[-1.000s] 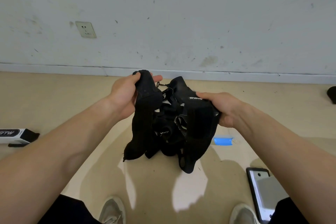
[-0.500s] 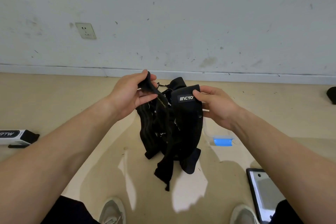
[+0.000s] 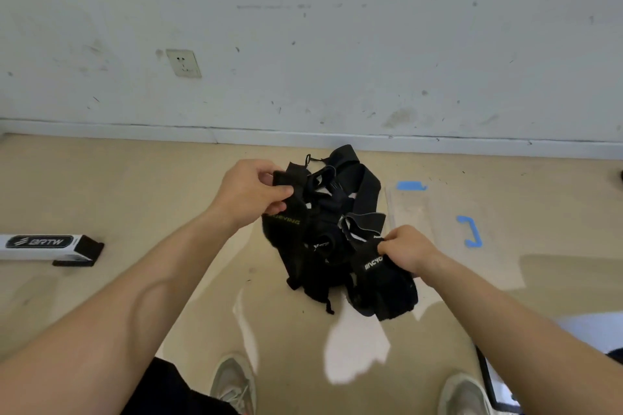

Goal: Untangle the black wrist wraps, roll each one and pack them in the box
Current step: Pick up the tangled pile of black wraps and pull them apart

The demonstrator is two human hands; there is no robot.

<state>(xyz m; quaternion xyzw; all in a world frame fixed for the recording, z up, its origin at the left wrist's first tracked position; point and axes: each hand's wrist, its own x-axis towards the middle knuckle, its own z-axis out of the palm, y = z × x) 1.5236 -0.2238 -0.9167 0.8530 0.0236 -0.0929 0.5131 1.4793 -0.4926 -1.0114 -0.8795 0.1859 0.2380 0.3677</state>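
A: Wraps?
B: The tangle of black wrist wraps (image 3: 328, 232) is held above the floor (image 3: 135, 178), between both hands.
A: Hands?
B: The left hand (image 3: 249, 194) pinches a strap end at the tangle's 10 o'clock. The right hand (image 3: 404, 253) grips a labelled end at 4 o'clock.
A: Box?
B: The box (image 3: 43, 246) lies on the floor at 9 o'clock, well apart.

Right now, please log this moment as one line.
stage: untangling | wrist wraps: tangled between hands | left hand: pinches upper end | right hand: grips lower part | box: on floor, left
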